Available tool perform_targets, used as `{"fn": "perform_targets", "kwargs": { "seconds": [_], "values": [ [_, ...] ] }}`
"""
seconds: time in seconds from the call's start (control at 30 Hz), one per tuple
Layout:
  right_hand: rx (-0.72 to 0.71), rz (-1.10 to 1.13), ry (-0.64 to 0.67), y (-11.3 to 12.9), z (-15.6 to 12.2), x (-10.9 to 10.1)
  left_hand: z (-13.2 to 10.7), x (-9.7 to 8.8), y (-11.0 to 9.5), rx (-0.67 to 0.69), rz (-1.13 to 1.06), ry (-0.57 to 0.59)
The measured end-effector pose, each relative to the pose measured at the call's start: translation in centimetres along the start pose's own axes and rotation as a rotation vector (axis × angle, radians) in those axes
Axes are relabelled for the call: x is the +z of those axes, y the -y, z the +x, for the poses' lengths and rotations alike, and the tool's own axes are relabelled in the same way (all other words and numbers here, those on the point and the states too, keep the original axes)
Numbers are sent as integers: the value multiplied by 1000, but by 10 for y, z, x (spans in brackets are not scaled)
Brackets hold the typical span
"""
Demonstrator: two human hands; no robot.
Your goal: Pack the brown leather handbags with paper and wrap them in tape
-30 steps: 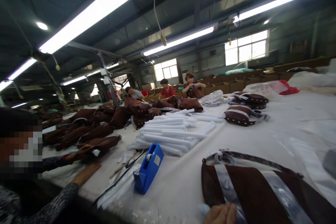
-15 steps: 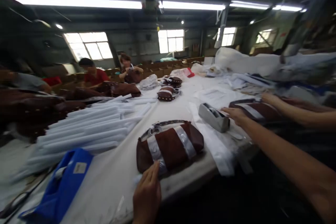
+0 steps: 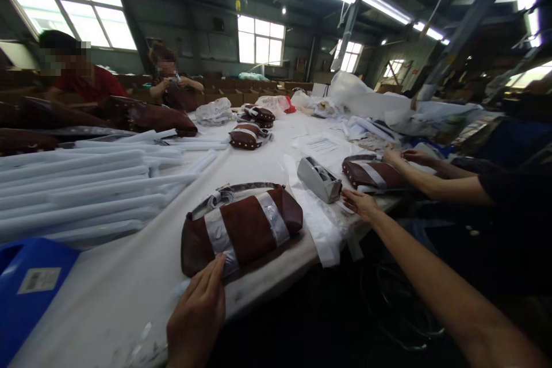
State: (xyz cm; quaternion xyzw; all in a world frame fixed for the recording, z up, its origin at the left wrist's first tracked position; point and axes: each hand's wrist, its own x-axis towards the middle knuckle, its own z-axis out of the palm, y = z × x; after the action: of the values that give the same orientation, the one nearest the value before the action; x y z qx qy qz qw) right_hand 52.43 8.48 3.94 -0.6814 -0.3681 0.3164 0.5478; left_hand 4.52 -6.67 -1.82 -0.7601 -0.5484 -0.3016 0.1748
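Note:
A brown bag (image 3: 245, 230) wrapped with two silvery strips lies near the table's front edge. My left hand (image 3: 197, 313) rests on its near left corner, fingers flat and together on the end of one strip. My right hand (image 3: 361, 204) reaches out to the right and lies flat and open on a clear plastic sheet (image 3: 319, 221). It is just in front of a grey tape dispenser (image 3: 318, 179) and holds nothing.
Rolled white paper tubes (image 3: 86, 190) and a blue tape dispenser (image 3: 26, 290) lie at the left. More brown bags (image 3: 248, 135) lie further back. A co-worker's hands (image 3: 399, 156) handle a bag (image 3: 371, 175) on the right. Other people sit at the far end.
The view has swung from the left side of the table to the right. My left hand stays on the bag's corner. My right arm came into view, its hand now before the grey dispenser.

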Motion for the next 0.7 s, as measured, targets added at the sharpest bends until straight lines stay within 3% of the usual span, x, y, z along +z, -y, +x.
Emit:
{"fn": "perform_targets", "kwargs": {
  "seconds": [0.17,0.33,0.4,0.5,0.6,0.7],
  "values": [
    [-107,-199,-110,-6,6,1,0,-1,-1,-8,-15,-6],
    [-329,-450,-77,13,-24,-30,-1,-2,-2,-29,-57,-6],
    [-447,-561,49,30,-43,-39,-1,-3,-2,-32,-74,-6],
    [-855,-823,386,64,-77,-36,0,-3,-2,-46,-88,7],
    [-1271,-924,640,99,-117,-7,0,-5,-4,-82,-92,31],
    [-1388,-771,851,129,-159,41,-1,-6,-6,-102,-117,30]
  ]
}}
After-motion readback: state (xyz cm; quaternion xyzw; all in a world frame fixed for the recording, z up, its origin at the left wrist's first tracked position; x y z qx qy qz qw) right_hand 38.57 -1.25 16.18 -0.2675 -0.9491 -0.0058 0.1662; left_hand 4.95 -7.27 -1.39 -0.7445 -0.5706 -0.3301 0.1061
